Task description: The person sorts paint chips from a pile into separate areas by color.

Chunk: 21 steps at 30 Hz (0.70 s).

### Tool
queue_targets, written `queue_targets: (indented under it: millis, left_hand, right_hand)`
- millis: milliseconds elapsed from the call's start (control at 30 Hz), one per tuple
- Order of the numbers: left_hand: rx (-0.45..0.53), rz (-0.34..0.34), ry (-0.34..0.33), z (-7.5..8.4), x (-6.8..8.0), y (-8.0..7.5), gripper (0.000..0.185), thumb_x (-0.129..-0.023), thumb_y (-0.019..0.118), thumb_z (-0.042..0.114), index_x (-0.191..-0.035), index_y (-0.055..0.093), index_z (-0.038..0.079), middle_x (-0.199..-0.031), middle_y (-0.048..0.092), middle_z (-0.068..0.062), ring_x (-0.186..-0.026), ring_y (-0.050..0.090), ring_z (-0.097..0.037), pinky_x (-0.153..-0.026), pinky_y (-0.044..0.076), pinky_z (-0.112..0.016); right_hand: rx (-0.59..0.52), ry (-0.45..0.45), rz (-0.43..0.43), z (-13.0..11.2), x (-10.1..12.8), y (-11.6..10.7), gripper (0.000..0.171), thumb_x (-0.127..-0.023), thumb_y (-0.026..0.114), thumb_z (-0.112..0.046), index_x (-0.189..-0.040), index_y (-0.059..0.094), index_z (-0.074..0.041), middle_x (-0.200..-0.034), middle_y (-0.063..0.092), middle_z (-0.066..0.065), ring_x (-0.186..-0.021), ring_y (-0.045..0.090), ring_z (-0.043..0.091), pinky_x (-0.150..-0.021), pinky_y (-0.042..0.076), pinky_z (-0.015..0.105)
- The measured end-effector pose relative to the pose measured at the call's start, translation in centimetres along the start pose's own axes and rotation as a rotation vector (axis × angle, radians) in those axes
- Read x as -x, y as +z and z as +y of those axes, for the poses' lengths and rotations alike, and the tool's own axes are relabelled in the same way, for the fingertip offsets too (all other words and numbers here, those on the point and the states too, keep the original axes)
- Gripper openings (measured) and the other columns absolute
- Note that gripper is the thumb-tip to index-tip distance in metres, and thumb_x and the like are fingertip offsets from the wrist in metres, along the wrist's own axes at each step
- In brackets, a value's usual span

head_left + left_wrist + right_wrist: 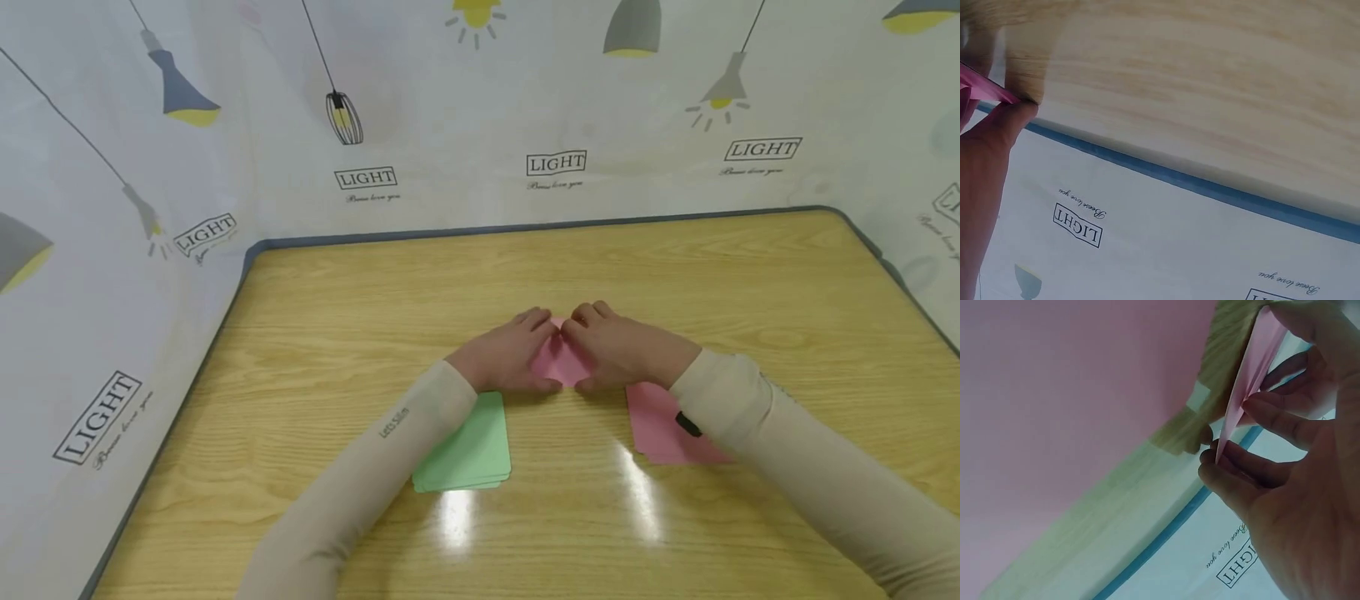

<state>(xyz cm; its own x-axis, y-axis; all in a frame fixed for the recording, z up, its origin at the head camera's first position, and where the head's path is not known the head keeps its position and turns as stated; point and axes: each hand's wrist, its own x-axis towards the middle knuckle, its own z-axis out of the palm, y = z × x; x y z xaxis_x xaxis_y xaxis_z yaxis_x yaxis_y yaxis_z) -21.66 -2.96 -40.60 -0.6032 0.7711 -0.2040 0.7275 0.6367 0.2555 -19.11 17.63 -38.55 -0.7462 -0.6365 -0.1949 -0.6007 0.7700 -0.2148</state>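
Both hands hold a pink paper sheet just above the middle of the table. My left hand pinches its left side, and my right hand grips the right side. Seen from the right wrist, the paper looks folded, with layers close together, and fingers of the right hand at its edges. In the left wrist view, only a pink corner of the sheet shows by the left hand. The fingers partly hide the paper.
A stack of green square sheets with rounded corners lies under the left forearm. Pink sheets lie beneath the right sleeve, which partly covers them. Wooden tabletop surrounds everything, bordered by a lamp-patterned white wall covering.
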Motion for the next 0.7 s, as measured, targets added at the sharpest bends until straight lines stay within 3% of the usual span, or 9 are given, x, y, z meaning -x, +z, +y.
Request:
queue_targets:
  millis: [200, 333, 433, 567, 700]
  left_hand:
    - [-0.024, -0.023, 0.007, 0.1, -0.1, 0.2, 0.082, -0.089, 0.06, 0.055, -0.151, 0.032, 0.007, -0.158, 0.021, -0.017, -0.146, 0.014, -0.032, -0.115, 0.019, -0.037]
    - [-0.139, 0.049, 0.066, 0.2, -0.4, 0.5, 0.075, -0.09, 0.056, 0.058, -0.143, 0.042, 0.008, -0.148, 0.036, -0.015, -0.138, 0.031, -0.032, -0.112, 0.028, -0.036]
    - [-0.192, 0.125, 0.101, 0.5, -0.4, 0.4, 0.069, -0.088, 0.056, 0.061, -0.135, 0.047, 0.01, -0.131, 0.045, -0.009, -0.123, 0.044, -0.027, -0.101, 0.041, -0.035]
    - [-0.203, 0.187, 0.097, 2.3, -0.1, -0.6, 0.063, -0.088, 0.055, 0.063, -0.127, 0.051, 0.013, -0.115, 0.047, -0.004, -0.113, 0.047, -0.025, -0.086, 0.049, -0.032]
    - [-0.257, 0.184, 0.094, 5.4, -0.1, -1.6, 0.062, -0.089, 0.053, 0.065, -0.126, 0.052, 0.015, -0.119, 0.046, -0.004, -0.119, 0.045, -0.026, -0.089, 0.049, -0.032]
  right_hand:
    - [0.049, 0.002, -0.007, -0.2, 0.3, 0.1, 0.077, -0.08, 0.075, -0.042, -0.134, 0.046, 0.005, -0.131, 0.045, 0.024, -0.123, 0.041, 0.04, -0.097, 0.044, 0.05]
    - [0.039, -0.012, 0.015, -0.2, 0.6, 0.0, 0.073, -0.079, 0.075, -0.04, -0.131, 0.048, 0.005, -0.131, 0.045, 0.025, -0.122, 0.041, 0.041, -0.098, 0.043, 0.05]
    - [0.019, -0.03, 0.044, 0.1, 1.1, -0.1, 0.071, -0.078, 0.076, -0.037, -0.13, 0.049, 0.004, -0.134, 0.044, 0.025, -0.124, 0.039, 0.041, -0.098, 0.043, 0.05]
    - [-0.05, -0.021, 0.085, 0.4, 2.8, -0.8, 0.067, -0.08, 0.077, -0.034, -0.131, 0.05, -0.001, -0.139, 0.04, 0.022, -0.129, 0.035, 0.039, -0.096, 0.045, 0.05]
    - [-0.162, 0.019, 0.109, 0.8, 6.2, -1.9, 0.062, -0.079, 0.079, -0.03, -0.131, 0.052, -0.009, -0.144, 0.036, 0.018, -0.132, 0.032, 0.036, -0.095, 0.045, 0.052]
